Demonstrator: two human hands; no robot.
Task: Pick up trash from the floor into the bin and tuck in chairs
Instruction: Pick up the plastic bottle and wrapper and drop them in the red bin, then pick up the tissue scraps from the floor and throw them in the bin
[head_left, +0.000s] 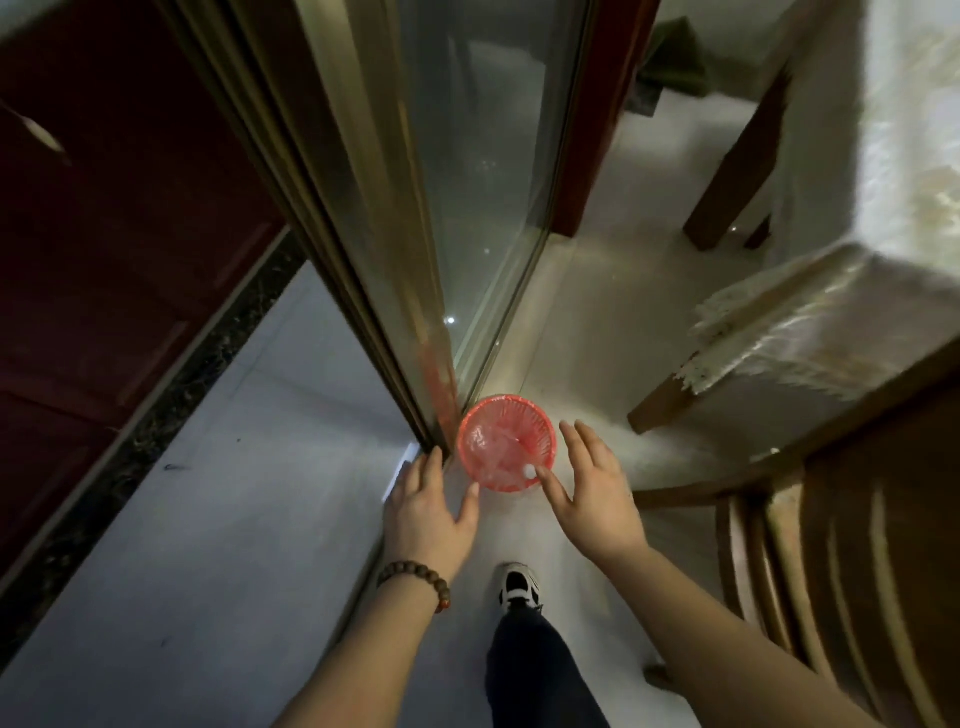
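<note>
Head view, red bin (506, 415) holding clear plastic, small white scrap (529, 471) above it, both hands' fingers (579, 447) spread

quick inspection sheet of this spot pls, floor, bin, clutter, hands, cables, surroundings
surface: pale tiled floor, mostly bare.
job's things: red bin on the floor at the foot of the glass door frame, with a clear liner; small white scrap at its near rim by the right fingertips. Wooden chair at right.
clutter: no loose trash seen on the visible floor.
hands: left hand open, beside the bin; right hand open over the bin's rim.
cables: nothing seen.
surroundings: glass door, dark red panel, cloth-covered table.
</note>
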